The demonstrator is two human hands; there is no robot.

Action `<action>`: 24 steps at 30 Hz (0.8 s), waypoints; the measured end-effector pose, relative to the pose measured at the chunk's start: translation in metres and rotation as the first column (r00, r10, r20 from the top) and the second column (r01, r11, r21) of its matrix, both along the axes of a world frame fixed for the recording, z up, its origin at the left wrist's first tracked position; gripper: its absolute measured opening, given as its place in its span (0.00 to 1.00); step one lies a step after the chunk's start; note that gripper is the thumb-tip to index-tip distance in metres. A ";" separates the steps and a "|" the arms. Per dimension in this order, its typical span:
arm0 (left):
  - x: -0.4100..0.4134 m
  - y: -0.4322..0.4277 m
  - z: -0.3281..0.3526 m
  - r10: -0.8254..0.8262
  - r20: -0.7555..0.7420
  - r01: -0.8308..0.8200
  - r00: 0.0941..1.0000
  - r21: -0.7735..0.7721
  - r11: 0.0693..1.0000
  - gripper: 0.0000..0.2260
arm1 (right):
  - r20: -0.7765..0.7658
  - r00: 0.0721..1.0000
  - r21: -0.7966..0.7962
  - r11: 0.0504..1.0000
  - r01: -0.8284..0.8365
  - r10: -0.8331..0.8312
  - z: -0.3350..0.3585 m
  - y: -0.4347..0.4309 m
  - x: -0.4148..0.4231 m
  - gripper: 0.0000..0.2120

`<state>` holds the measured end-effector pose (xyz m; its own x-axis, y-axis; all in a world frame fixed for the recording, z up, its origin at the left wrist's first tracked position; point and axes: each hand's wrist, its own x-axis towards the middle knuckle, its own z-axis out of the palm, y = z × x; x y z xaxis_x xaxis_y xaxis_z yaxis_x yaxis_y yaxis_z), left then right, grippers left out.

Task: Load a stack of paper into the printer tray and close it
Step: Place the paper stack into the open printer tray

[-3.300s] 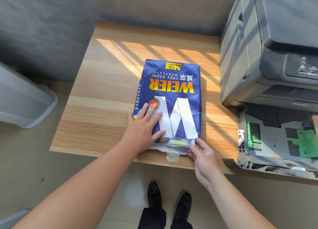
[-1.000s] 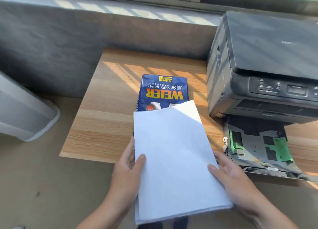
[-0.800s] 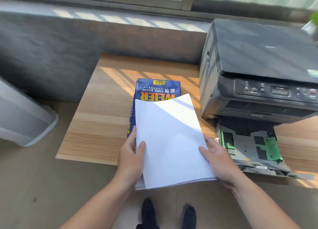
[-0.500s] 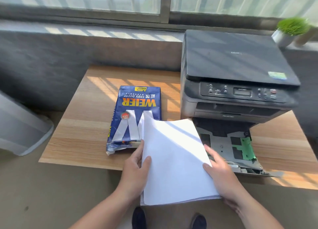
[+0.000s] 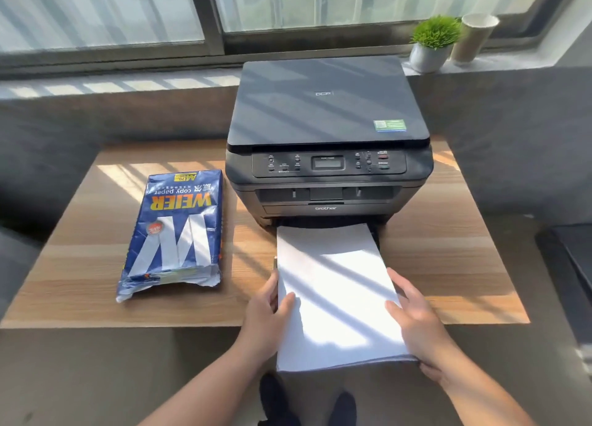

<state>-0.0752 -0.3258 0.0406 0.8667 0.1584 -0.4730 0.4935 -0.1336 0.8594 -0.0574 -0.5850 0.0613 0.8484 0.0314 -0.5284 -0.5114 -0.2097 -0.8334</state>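
Two hands: left hand [image 5: 267, 310] grips the left long edge of the paper stack [image 5: 333, 294], thumb on top; right hand [image 5: 413, 320] grips the right long edge near the rear corner, fingers spread over the top sheet
Change noted: half a second ago the stack was held left of the printer's tray, with the tray's grey floor and green guide exposed; the stack now lies squarely in front of the printer [image 5: 326, 137], far edge at the dark slot under the printer's front panel
Tray: almost wholly hidden beneath the sheets; only a sliver shows at the stack's far right corner, so I cannot tell whether the paper has touched the tray floor
Stack position: near end overhangs the bench [image 5: 96, 265] edge, away from the printer
Ream wrapper [image 5: 174, 230]: lying torn open left of the printer, untouched
Task standing: judged as alignment done, seating pending; lowering between the guides, then pushing the tray shut, remain
Risk: guides unseen, so sheets could ride over one
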 end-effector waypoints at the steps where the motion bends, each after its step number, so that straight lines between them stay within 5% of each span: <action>1: 0.005 -0.004 -0.005 -0.004 0.005 0.004 1.000 0.014 1.000 0.21 | 0.010 1.000 -0.006 1.000 0.002 -0.002 -0.004 -0.005 0.003 0.26; 16: 0.050 0.000 -0.039 -0.057 -0.081 0.077 0.995 0.270 0.960 0.28 | -0.073 0.997 0.006 1.000 0.021 -0.021 -0.035 0.007 0.047 0.26; 24: 0.063 0.002 -0.056 -0.185 -0.155 0.221 0.970 0.260 0.940 0.30 | -0.133 0.990 -0.030 0.998 0.050 -0.053 -0.041 0.002 0.053 0.26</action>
<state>-0.0118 -0.3234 -0.0157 0.8300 0.1242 -0.5438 0.5332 -0.4630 0.7080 -0.0046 -0.5834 0.0198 0.7704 -0.0260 -0.6371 -0.6283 -0.2011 -0.7516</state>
